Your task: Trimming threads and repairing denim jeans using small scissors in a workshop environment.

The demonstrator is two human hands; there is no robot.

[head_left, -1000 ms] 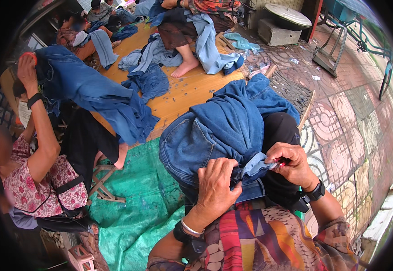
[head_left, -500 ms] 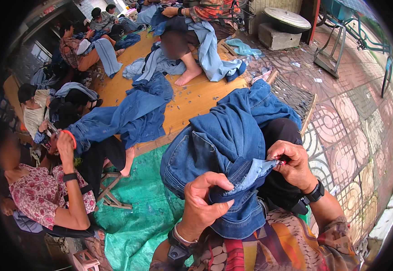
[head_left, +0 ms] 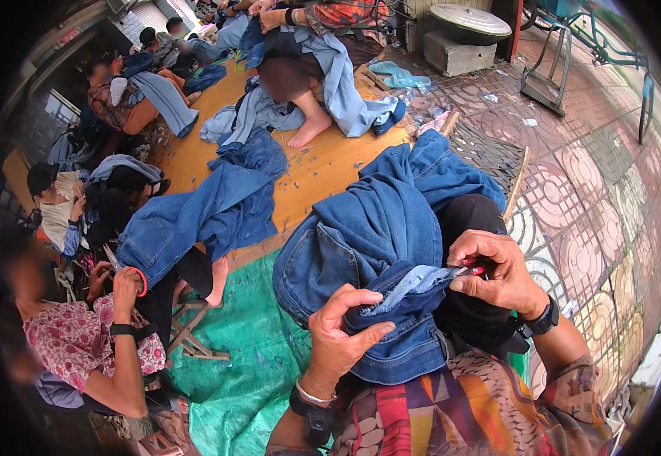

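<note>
Blue jeans (head_left: 376,209) lie bunched across my lap. My left hand (head_left: 343,327) pinches a folded edge of the denim between thumb and fingers. Along that fold runs a pale, frayed strip (head_left: 414,283). In my right hand (head_left: 498,272) is a small red-handled tool with a metal tip (head_left: 473,270), its tip touching the right end of the strip. My fingers cover most of the tool, so its exact kind does not show.
To the left, a person in a flowered top holds orange-handled scissors (head_left: 139,277) at other jeans (head_left: 194,220). More people with denim sit around a wooden board (head_left: 323,171) strewn with scraps. A green sheet (head_left: 232,365) and folding stool (head_left: 190,334) lie left; paving (head_left: 574,228) is right.
The folded edge has turned, and the frayed strip lies differently between my hands. The red tool's metal tip shows more plainly. The neighbour's scissors have moved lower and right.
</note>
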